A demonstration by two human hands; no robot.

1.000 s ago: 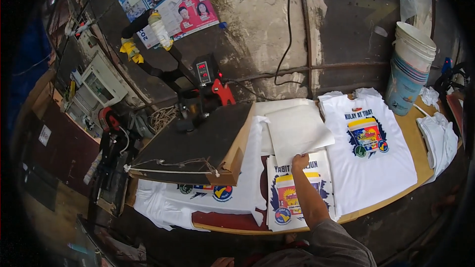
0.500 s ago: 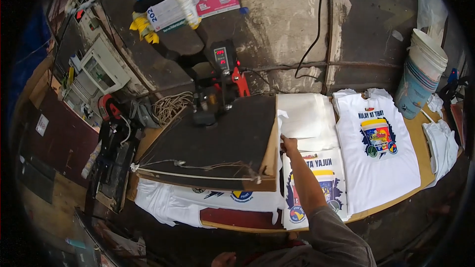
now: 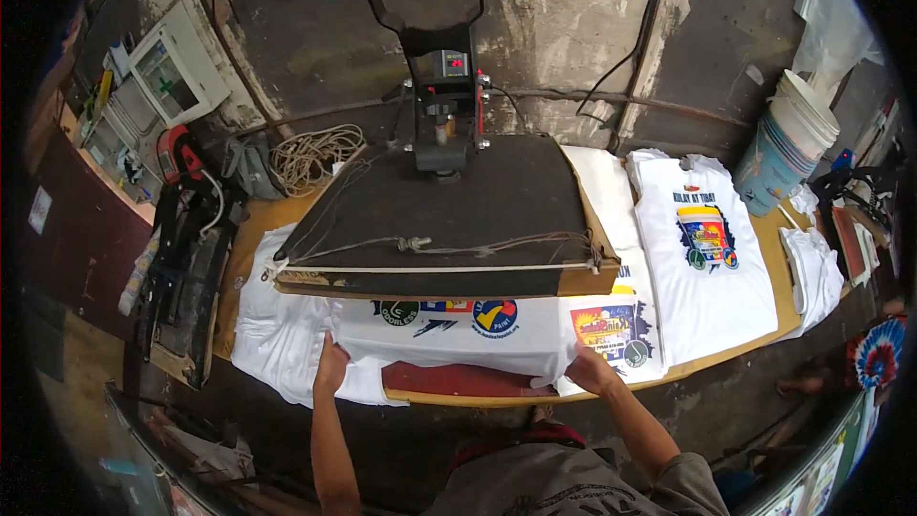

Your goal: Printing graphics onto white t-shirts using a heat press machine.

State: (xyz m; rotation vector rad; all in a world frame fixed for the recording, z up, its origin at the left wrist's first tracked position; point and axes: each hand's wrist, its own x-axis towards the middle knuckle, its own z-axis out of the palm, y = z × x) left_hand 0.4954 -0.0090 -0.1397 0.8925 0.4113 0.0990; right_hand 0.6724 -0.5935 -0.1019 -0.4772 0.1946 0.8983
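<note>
A white T-shirt (image 3: pixel 449 334) with printed logos lies on the lower bed of a heat press, under the raised dark upper plate (image 3: pixel 449 215). My left hand (image 3: pixel 331 364) grips the shirt's front hem on the left. My right hand (image 3: pixel 589 371) pinches the hem on the right, beside a printed transfer sheet (image 3: pixel 611 330). The red pad (image 3: pixel 454 379) of the press shows below the hem between both hands.
A second white printed T-shirt (image 3: pixel 702 258) lies flat on the wooden table (image 3: pixel 783 311) to the right. Stacked white buckets (image 3: pixel 788 143) stand at far right, folded white cloth (image 3: pixel 817 268) near them. A rope coil (image 3: pixel 315 153) and a black tool case (image 3: pixel 181 258) sit at left.
My view has swung left, centring the press. My right hand left the transfer sheet and took the shirt's hem; my left hand came into view gripping the hem.
</note>
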